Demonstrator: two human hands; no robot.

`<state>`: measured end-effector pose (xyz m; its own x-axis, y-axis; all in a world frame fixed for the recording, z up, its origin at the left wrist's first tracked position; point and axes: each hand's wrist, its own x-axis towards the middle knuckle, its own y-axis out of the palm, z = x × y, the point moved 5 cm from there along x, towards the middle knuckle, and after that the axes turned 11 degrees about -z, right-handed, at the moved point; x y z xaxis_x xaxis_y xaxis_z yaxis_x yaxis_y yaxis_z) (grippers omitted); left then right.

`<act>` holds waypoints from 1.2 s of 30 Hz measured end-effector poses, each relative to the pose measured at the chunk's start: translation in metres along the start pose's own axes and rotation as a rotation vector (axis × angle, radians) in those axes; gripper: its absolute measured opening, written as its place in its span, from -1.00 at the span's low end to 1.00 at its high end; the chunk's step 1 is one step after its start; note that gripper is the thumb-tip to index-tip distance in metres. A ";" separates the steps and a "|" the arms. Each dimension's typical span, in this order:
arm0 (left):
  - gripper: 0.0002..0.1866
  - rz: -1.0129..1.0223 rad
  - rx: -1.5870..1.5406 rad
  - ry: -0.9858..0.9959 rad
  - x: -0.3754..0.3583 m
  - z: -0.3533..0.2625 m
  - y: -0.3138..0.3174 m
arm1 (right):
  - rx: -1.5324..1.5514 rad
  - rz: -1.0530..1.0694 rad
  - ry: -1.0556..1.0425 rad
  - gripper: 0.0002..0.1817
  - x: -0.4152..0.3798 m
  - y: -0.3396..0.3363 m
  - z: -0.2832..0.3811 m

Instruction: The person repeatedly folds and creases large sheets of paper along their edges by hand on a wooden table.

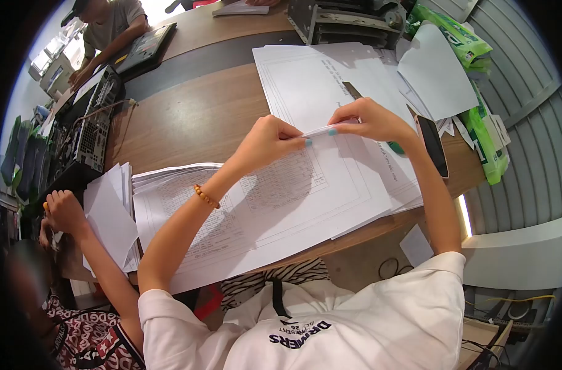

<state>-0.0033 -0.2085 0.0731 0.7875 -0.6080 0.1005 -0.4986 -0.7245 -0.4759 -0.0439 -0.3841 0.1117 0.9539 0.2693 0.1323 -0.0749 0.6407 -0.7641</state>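
Observation:
Large printed sheets (348, 179) lie spread over the near part of the wooden table. My left hand (270, 140) pinches the top edge of a printed sheet (281, 191), thumb and fingers pressed together. A short way to the right, my right hand (368, 122) pinches the same raised edge between thumb and fingers. The edge stands up as a narrow white fold between both hands. Beyond my right hand, a dark flat object (352, 90) rests on another printed sheet (305, 68). A dark phone (432, 146) lies right of my right wrist.
A person's hand (65, 211) is at the left, near stacked white papers (111, 209). Black computer equipment (93, 132) stands behind it. Another person (111, 28) sits across the table. Green plastic packages (453, 40) and a dark machine (352, 21) are at the back right.

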 end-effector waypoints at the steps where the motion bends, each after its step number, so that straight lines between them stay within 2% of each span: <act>1: -0.76 0.003 -0.032 -0.028 0.000 0.001 0.000 | -0.013 0.016 0.024 -0.86 -0.002 -0.004 -0.003; 6: -0.75 0.059 -0.070 -0.082 -0.001 -0.007 0.001 | 0.032 -0.014 0.006 -0.84 -0.006 -0.009 -0.010; 8: -0.75 0.081 -0.072 -0.091 0.000 -0.004 0.002 | 0.032 -0.039 -0.094 -0.85 -0.007 -0.010 -0.006; 11: -0.73 0.053 -0.137 -0.066 0.000 0.002 -0.003 | 0.021 -0.082 -0.138 -0.86 -0.007 -0.011 -0.007; 12: -0.73 0.074 -0.076 -0.120 -0.001 0.002 -0.008 | 0.022 -0.078 -0.138 -0.86 -0.008 -0.011 -0.010; 13: -0.72 0.095 -0.014 -0.172 -0.002 0.003 -0.013 | 0.071 -0.112 -0.124 -0.86 -0.010 -0.013 -0.014; 15: -0.72 0.110 -0.016 -0.130 -0.002 0.001 -0.019 | 0.125 -0.144 -0.110 -0.86 -0.010 -0.016 -0.019; 17: -0.72 0.120 -0.017 -0.088 -0.004 0.002 -0.021 | 0.033 -0.049 0.009 -0.85 -0.008 -0.017 -0.024; 20: -0.71 0.075 -0.018 -0.042 -0.007 0.004 -0.022 | -0.014 0.000 0.070 -0.84 -0.007 -0.025 -0.021; 23: -0.69 0.110 -0.028 -0.103 -0.016 0.002 -0.024 | 0.057 -0.048 0.050 -0.82 -0.009 -0.029 -0.015; 24: -0.69 0.102 -0.023 -0.112 -0.018 0.000 -0.024 | 0.070 -0.076 -0.055 -0.82 -0.006 -0.027 -0.012; 25: -0.69 0.094 -0.018 -0.122 -0.020 -0.001 -0.024 | 0.076 -0.068 -0.057 -0.82 -0.008 -0.028 -0.013; 27: -0.69 0.096 -0.005 -0.136 -0.023 -0.002 -0.025 | 0.087 -0.048 0.084 -0.81 -0.008 -0.030 -0.016; 31: -0.69 0.118 -0.021 -0.106 -0.029 0.003 -0.027 | 0.097 -0.029 0.044 -0.80 -0.013 -0.034 -0.025; 32: -0.69 0.111 -0.021 -0.114 -0.031 0.005 -0.032 | 0.071 -0.043 0.060 -0.80 -0.016 -0.040 -0.030; 34: -0.69 0.223 0.132 -0.119 -0.038 0.007 -0.043 | 0.048 -0.051 0.071 -0.80 -0.022 -0.050 -0.047; 36: -0.69 0.200 0.114 -0.165 -0.045 0.015 -0.054 | 0.085 -0.049 0.132 -0.79 -0.028 -0.054 -0.064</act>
<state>-0.0060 -0.1370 0.0814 0.7303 -0.6676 -0.1448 -0.6136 -0.5480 -0.5684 -0.0485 -0.4725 0.1092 0.9865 0.1428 0.0799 -0.0461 0.7110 -0.7017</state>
